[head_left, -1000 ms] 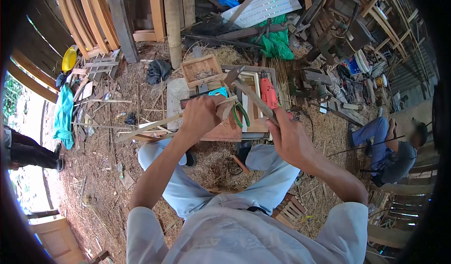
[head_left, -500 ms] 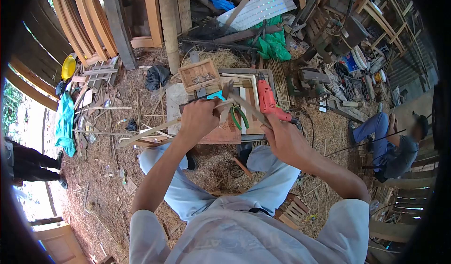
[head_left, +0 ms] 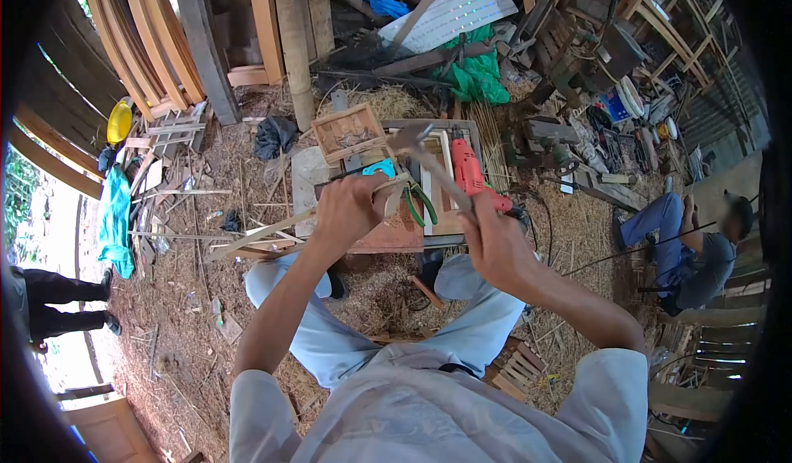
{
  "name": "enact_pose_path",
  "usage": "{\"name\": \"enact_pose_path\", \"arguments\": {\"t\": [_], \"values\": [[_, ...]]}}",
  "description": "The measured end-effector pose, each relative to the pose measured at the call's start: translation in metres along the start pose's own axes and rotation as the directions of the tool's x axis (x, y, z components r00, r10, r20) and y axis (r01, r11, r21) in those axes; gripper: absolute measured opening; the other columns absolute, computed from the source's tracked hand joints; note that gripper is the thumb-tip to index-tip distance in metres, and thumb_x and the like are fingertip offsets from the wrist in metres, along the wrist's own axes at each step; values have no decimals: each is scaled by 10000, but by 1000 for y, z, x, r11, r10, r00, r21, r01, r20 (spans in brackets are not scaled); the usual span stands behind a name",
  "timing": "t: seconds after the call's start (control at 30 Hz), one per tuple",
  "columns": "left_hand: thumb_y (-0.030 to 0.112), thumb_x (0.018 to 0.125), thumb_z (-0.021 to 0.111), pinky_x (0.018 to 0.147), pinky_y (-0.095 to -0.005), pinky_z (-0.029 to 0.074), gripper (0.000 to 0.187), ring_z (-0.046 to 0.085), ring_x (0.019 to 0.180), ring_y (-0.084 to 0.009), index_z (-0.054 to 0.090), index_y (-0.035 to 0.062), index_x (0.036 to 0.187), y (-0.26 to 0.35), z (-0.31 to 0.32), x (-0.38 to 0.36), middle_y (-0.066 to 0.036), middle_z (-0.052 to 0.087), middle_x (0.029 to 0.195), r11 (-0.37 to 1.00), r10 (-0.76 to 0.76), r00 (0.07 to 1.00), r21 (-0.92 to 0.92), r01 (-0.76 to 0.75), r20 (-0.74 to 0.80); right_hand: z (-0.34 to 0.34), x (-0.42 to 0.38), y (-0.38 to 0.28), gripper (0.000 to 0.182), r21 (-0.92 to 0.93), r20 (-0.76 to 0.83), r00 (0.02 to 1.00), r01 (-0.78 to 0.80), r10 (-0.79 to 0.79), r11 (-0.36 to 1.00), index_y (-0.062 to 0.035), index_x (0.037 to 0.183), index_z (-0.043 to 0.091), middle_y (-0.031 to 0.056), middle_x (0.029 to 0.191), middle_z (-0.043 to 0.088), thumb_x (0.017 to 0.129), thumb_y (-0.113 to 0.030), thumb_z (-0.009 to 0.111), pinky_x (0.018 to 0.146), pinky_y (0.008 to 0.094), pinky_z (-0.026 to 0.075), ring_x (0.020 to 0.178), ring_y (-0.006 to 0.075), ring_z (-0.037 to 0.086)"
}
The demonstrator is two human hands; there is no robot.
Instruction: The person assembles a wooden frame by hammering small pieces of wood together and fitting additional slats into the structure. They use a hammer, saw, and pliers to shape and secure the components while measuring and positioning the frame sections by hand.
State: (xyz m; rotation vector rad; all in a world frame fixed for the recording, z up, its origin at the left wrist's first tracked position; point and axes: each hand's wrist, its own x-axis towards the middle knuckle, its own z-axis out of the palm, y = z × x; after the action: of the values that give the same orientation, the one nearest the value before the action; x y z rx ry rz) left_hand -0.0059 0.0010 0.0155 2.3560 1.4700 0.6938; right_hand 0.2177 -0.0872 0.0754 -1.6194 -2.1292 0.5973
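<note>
My right hand (head_left: 497, 244) is closed around the handle of a hammer (head_left: 445, 181). The hammer's head is raised over the small work table, apart from the wood, and slightly blurred. My left hand (head_left: 351, 209) is wrapped round a light wooden strip (head_left: 262, 236), which sticks out past the hand on both sides. Close by the strip's right end lie pliers with green handles (head_left: 423, 205). A teal object (head_left: 379, 168) rests just beyond my left hand. Near my right hand lies a red power drill (head_left: 468, 168).
A shallow wooden box (head_left: 348, 131) with small metal pieces sits at the table's far side. Shavings and scraps cover the ground. A person sits at the right (head_left: 701, 253); another person's legs (head_left: 70, 302) show at the left. Curved timber frames (head_left: 157, 38) stand at upper left.
The hammer's head has lifted off the wood, up and slightly to the right. My left hand keeps the strip in nearly the same place.
</note>
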Motion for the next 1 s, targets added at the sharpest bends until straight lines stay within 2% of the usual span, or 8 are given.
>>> {"name": "enact_pose_path", "arguments": {"t": [0.17,0.23,0.37,0.47,0.57,0.67,0.73,1.0], "values": [[214,809,669,604,-453,519,213,642,664,-379,718,101,983,-6,6,1,-197,658,744,999,-10,1000,-43,9,-22,-6,1,-1,182,-97,145,988,-42,56,994,-2,1024,380,263,705,588,954,-135,483,539,541,438,649,467,591],[249,829,614,547,-459,510,147,636,618,-366,696,156,908,-6,6,-1,-160,640,663,1000,0,999,26,1,-34,-6,2,-3,176,28,25,1000,18,-19,999,-10,1019,375,262,708,584,959,-143,473,543,546,433,648,466,587],[256,832,613,553,-464,510,148,638,626,-366,693,152,899,-10,9,-1,-158,640,665,998,61,992,-19,-63,-108,4,0,-1,177,39,-42,999,19,-18,999,-13,1011,368,268,718,582,959,-144,475,547,547,428,645,470,583],[253,845,604,557,-475,505,140,635,624,-366,675,135,863,-9,8,2,-149,636,658,1000,13,998,-11,-14,-60,-3,2,-1,177,-96,147,986,-60,73,994,-16,980,354,261,704,574,958,-136,482,533,550,408,628,470,575],[222,834,599,572,-472,513,129,635,623,-366,695,153,887,-4,4,0,-146,642,661,1000,-17,999,18,18,-42,-12,3,-10,182,-10,79,997,-15,16,1000,-9,1002,362,251,683,567,960,-146,475,527,552,417,628,464,582],[193,816,591,575,-470,516,134,637,623,-365,699,158,888,-9,8,0,-142,653,674,996,72,990,-44,-77,-118,-4,1,-8,186,55,-130,990,56,-49,997,-12,1021,370,248,673,570,964,-164,461,537,557,421,632,464,583],[162,807,586,570,-474,512,152,634,617,-369,699,158,909,-9,8,0,-145,656,687,1000,-16,999,-7,16,-30,6,0,2,174,-62,121,989,-72,79,996,-13,1016,371,256,668,569,955,-136,477,523,544,412,622,467,579],[173,807,580,583,-467,519,181,641,632,-360,710,156,932,-7,5,-1,-156,660,707,998,54,995,-18,-55,-80,-1,-3,-3,172,110,-124,992,39,-25,993,-8,1015,378,245,644,567,946,-115,494,532,556,413,625,476,576]]}}
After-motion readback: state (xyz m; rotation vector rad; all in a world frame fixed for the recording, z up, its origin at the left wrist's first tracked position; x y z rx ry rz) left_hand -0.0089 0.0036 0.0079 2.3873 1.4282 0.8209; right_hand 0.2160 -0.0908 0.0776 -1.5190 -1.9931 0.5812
